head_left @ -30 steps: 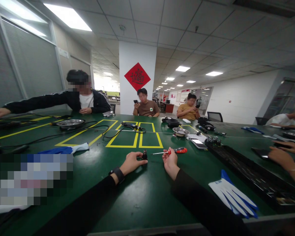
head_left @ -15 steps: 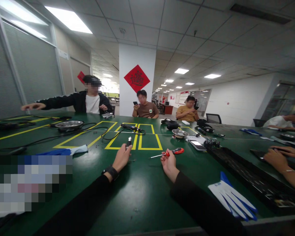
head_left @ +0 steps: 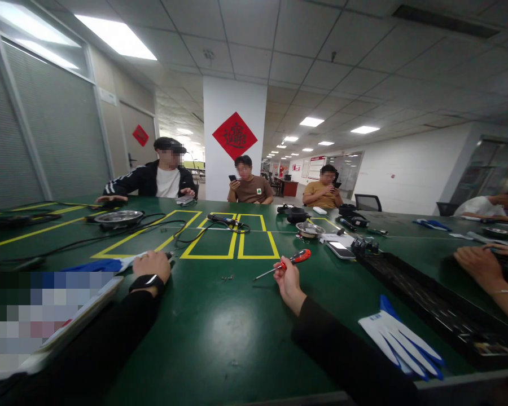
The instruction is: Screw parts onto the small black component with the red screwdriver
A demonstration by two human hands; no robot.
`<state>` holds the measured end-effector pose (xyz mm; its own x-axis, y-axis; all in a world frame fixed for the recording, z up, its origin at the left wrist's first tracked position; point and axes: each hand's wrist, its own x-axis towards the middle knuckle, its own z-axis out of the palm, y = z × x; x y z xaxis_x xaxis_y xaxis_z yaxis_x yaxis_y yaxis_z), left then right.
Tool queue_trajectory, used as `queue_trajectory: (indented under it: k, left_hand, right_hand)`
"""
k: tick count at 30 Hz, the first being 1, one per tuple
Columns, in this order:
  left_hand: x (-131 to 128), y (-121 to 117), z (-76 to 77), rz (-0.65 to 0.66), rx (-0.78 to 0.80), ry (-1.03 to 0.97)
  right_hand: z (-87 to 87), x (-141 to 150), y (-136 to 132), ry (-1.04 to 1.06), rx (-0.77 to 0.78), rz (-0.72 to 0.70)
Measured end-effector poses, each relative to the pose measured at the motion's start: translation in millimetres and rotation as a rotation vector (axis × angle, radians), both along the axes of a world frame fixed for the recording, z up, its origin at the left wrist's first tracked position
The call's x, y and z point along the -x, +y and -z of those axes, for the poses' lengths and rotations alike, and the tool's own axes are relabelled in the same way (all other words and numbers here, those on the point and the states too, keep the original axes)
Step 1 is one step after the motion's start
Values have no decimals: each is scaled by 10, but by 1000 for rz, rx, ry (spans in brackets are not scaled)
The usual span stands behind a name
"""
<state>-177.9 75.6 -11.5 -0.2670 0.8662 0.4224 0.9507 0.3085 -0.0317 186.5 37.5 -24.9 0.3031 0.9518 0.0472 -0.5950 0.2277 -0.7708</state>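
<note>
My right hand holds a screwdriver with a red and black handle; its thin metal shaft points left above the table. My left hand, with a dark watch on its wrist, is over the table to the left, beside a blue and white glove. Its fingers are closed and mostly turned away. The dark end of a small black cylinder shows at the fingertips. Several tiny screws lie on the green table between my hands.
At right lie another blue and white glove, a long black tray of parts and a phone. Metal bowls and black cables are farther back. A co-worker's hands are at the right edge; people sit opposite.
My left hand has swung left toward the glove with the small black cylinder. My right hand stays nearly in place, the screwdriver tilting slightly. The person at far left has drawn back an outstretched arm.
</note>
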Motion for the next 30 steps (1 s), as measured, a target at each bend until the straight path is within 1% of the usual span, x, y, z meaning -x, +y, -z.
queue_trajectory:
  k: [3,7,12,17,24,27,30]
  left_hand:
    - [57,34,-14,-37,-25,61]
    - [107,81,-76,11,-61,158]
    - [129,188,-207,118,-89,212]
    - [110,375,-309,295,-115,261]
    - [112,558,-390,516,-138,216]
    - [139,595,-438,572,-167,166]
    - [153,598,-472,587,-237,71]
  right_hand:
    - [-14,10,-15,-6,-1,-2]
    - [-25,18,-24,-9,0,-3]
    - [-7,12,-18,-13,-1,-15]
    - [8,14,-27,-32,-9,-18]
    - [-2,36,-39,-65,-24,-18]
    - [-9,41,-37,-70,-20,-17]
    - [-14,42,-37,-73,-20,-19]
